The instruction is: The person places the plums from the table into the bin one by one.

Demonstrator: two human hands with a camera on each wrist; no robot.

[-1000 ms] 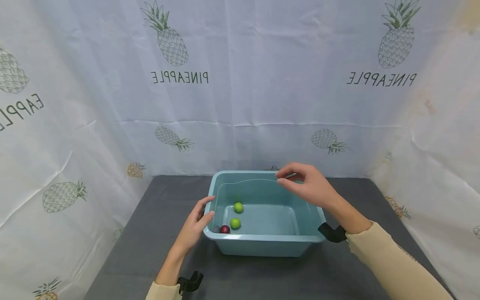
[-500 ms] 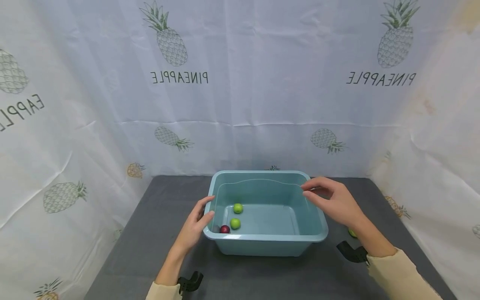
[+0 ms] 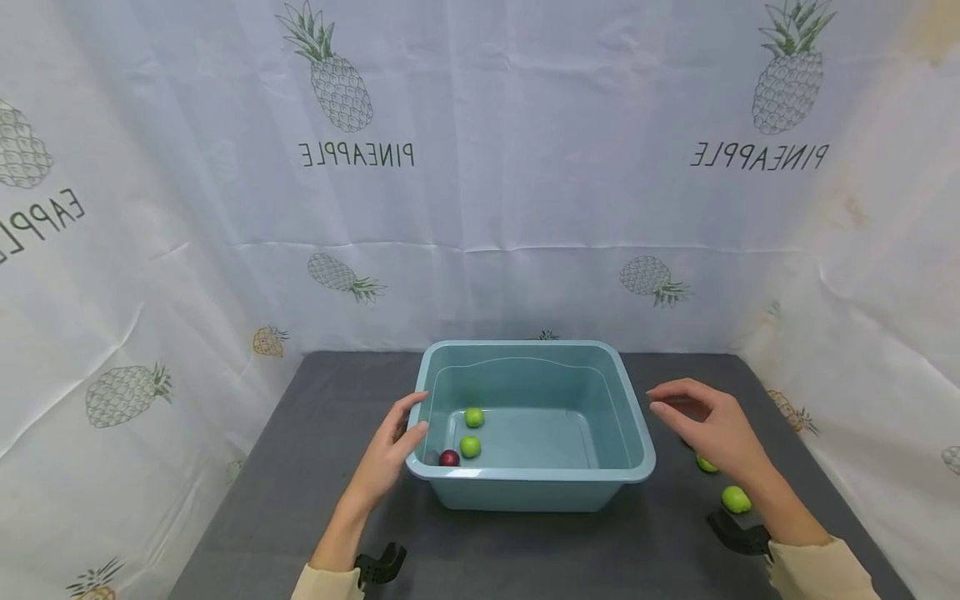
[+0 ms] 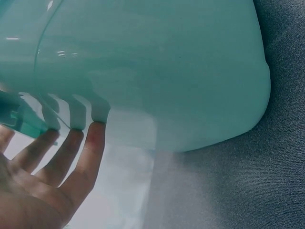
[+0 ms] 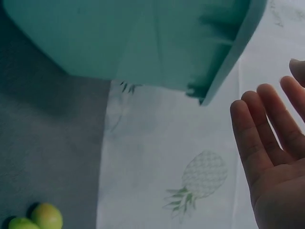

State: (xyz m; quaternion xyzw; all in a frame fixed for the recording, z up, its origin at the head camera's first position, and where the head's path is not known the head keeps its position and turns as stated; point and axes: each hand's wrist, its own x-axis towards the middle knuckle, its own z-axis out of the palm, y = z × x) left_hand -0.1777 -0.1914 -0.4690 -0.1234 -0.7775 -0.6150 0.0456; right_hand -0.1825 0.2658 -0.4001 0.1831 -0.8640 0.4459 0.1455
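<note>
My left hand (image 3: 387,450) rests on the left side of a pale teal plastic basin (image 3: 525,476). In the left wrist view its fingertips touch the basin's outer wall (image 4: 181,71). My right hand (image 3: 712,425) hovers past the basin's right rim, holding nothing, its fingers loosely bent. Inside the basin at the left lie two green round fruits, one farther back (image 3: 474,417) and one nearer (image 3: 470,447). Beside them are a dark red round fruit (image 3: 449,458) and a greyish round thing (image 3: 431,457) by the corner.
On the dark grey table (image 3: 525,554), right of the basin, a green fruit (image 3: 736,499) lies near my right wrist. Another green fruit (image 3: 706,464) is partly covered by that hand. White pineapple-print cloth (image 3: 525,208) stands behind and along both sides.
My right hand has moved right, from above the basin to beyond its right rim, uncovering green fruits on the table. The left hand and the basin have stayed put.
</note>
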